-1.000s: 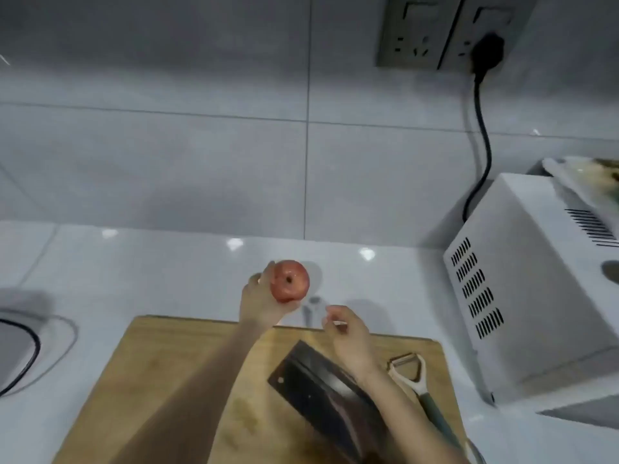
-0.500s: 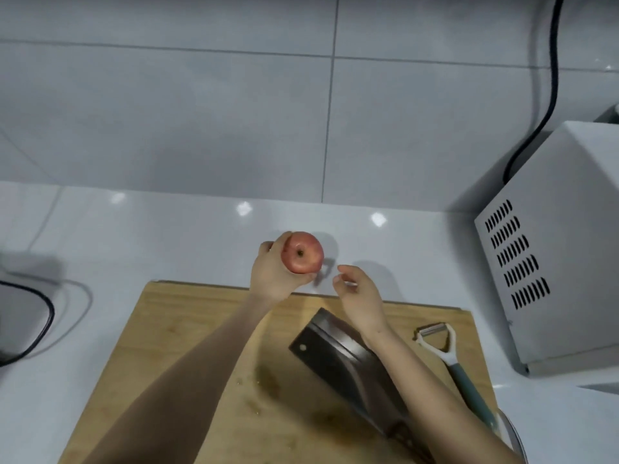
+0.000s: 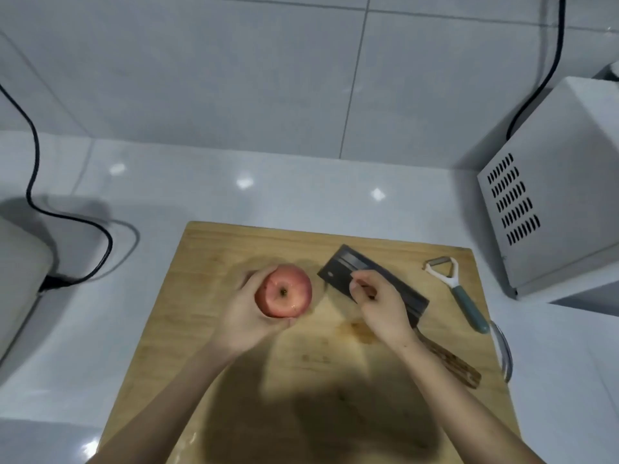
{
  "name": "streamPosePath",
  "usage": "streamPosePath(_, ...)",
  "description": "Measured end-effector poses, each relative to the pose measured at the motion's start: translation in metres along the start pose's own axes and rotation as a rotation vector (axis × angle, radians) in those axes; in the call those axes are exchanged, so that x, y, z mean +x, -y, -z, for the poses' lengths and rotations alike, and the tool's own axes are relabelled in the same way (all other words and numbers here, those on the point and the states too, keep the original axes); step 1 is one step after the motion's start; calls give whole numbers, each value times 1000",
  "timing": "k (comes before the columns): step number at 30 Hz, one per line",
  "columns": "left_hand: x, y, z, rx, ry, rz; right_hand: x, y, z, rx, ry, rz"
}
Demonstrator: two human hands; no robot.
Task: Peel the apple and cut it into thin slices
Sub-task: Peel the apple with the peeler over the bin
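Over board (image 3: 207,262), L hand (image 3: 241,313) grips apple (image 3: 284,291)

"What's at the back?"
"A grey tiled wall (image 3: 234,78)."
"And below it?"
"A glossy white counter (image 3: 207,195) with three bright glints. A vented white appliance (image 3: 569,182) stands at its right edge, and a black cable (image 3: 35,152) trails at the left."

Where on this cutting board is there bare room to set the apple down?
Bare wood: the left strip of the cutting board beside the left hand holding the apple, and the near half between the forearms. The countertop behind is bare too. Crowded: the right side, right hand over the cleaver, peeler near the edge.
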State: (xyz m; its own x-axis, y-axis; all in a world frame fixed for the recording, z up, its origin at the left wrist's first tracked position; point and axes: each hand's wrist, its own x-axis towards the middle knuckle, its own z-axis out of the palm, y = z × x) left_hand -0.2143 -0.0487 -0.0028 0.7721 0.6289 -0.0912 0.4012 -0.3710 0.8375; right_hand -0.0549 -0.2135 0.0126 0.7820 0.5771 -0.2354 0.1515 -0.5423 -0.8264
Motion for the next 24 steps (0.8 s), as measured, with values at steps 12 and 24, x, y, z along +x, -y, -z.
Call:
streamPosePath(12,-12,1,-3,-31,108,-55,-36,-12,7,-48,-64,28)
streamPosePath(24,-4,-30,5,11,-24,26,38,-96,110,-840,-351,-198)
